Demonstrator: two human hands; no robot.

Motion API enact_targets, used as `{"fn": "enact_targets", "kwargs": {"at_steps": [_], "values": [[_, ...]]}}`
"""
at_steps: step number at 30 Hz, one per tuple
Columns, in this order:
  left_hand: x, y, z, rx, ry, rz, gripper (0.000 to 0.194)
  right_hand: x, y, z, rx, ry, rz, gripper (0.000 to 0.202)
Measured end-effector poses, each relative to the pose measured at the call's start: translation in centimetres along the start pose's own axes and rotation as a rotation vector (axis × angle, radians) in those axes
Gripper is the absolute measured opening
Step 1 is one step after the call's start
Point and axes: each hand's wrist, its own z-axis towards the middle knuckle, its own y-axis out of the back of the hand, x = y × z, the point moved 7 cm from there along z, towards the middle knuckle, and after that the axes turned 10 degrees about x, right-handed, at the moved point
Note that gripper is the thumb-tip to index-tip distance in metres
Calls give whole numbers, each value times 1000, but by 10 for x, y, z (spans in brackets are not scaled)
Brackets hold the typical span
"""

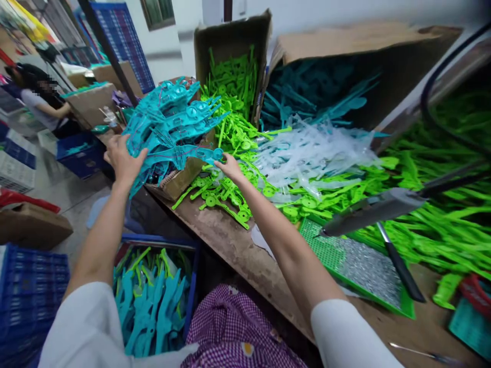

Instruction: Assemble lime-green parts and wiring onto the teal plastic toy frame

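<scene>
— Teal plastic parts [172,125] sit heaped on a small cardboard box [184,179] at the bench edge; what are the hands doing with them?

— The left hand [123,161] is spread flat against the heap's left flank, fingers curled around the pieces. The right hand [230,167] pinches the round end of one teal piece low on the heap's right side.

— And how much looks finished?

— Judging by the blue crate [192,266] below the bench, which already holds mixed teal and green pieces, some work seems done. Much appears left: loose green parts [226,197] litter the wooden bench [230,240], and further right more spill from an open carton [230,46].

— Anything else rightward?

— Clear plastic pieces [314,153], then a green tray [368,266] of small metal bits under a press tool [376,209]. A second person [42,102] sits far left, apart.
</scene>
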Motion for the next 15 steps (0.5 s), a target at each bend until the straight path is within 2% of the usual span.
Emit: {"fn": "enact_targets", "kwargs": {"at_steps": [2,4,6,9,11,15], "values": [[22,5,5,16,160,-43,72,-9,2,-6,-71,-72,-46,73],[33,4,14,74,199,-72,70,-14,6,-8,-136,-127,-46,78],[37,7,24,59,181,-75,66,-16,3,-4,-91,-115,14,73],[41,14,40,6,143,-70,63,-14,-7,2,59,-52,93,46],[43,14,49,14,109,-81,62,-13,-10,0,74,-25,85,36],[50,7,55,70,90,-91,64,-9,-13,-13,23,6,54,51]]}}
